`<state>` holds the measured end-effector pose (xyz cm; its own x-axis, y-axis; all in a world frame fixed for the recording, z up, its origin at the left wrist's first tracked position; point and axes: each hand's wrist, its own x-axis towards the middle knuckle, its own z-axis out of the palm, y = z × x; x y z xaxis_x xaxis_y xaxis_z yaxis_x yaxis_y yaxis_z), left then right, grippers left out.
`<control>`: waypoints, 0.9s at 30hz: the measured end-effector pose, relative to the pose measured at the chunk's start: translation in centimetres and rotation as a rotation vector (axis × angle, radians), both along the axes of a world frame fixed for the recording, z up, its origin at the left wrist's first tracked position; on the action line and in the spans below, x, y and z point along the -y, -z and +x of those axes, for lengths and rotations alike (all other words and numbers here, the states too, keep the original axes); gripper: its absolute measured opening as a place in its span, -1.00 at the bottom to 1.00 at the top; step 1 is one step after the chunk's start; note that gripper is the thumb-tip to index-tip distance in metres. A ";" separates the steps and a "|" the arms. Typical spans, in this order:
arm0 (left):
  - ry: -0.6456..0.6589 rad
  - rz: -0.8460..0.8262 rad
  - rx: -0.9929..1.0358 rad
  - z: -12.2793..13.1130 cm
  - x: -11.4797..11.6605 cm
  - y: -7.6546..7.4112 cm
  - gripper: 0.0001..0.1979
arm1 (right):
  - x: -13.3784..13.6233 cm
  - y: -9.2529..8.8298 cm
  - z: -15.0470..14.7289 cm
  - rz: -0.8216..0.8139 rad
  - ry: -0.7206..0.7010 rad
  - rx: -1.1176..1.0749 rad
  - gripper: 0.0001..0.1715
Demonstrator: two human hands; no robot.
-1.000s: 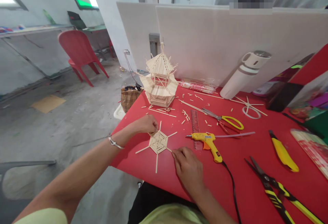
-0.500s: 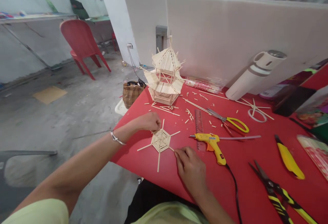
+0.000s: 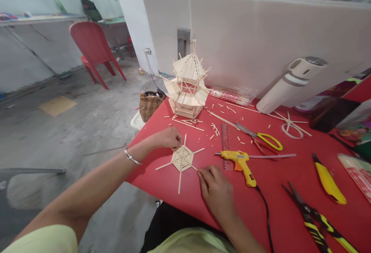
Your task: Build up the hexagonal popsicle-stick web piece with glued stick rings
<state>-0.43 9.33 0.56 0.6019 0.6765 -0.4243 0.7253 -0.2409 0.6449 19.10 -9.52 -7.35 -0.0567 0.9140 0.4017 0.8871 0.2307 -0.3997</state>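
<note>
- Pale wooden hexagonal stick web (image 3: 182,158): on the red tabletop (image 3: 165,179), by its near-left corner.
- Hands apart: right hand (image 3: 217,187) pinches a spoke tip; left hand (image 3: 170,137) at the rim, grip unclear.
- Neither has noticeably shifted, suggesting steadying.

The view has shifted. The stick web (image 3: 182,158) and bottle (image 3: 276,94) appear slightly nearer three o'clock, the board (image 3: 246,36) nearer twelve.
</note>
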 end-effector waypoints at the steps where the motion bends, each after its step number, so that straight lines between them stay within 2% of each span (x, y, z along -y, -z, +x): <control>1: 0.003 0.000 0.004 0.0 0.0 0.1 -0.86 | 0.0 0.0 0.0 0.005 0.000 0.001 -0.75; 9: 0.004 -0.014 0.056 -0.4 -0.2 0.9 -0.85 | -0.1 -0.2 0.1 0.003 -0.009 0.016 -0.73; 18: -0.009 0.009 0.006 -0.1 0.0 0.5 -0.87 | -0.1 -0.3 0.0 0.022 -0.008 0.007 -0.74; 27: 0.044 0.075 0.044 -0.6 0.5 0.3 -0.85 | -0.2 -0.3 -0.1 0.012 -0.003 0.013 -0.72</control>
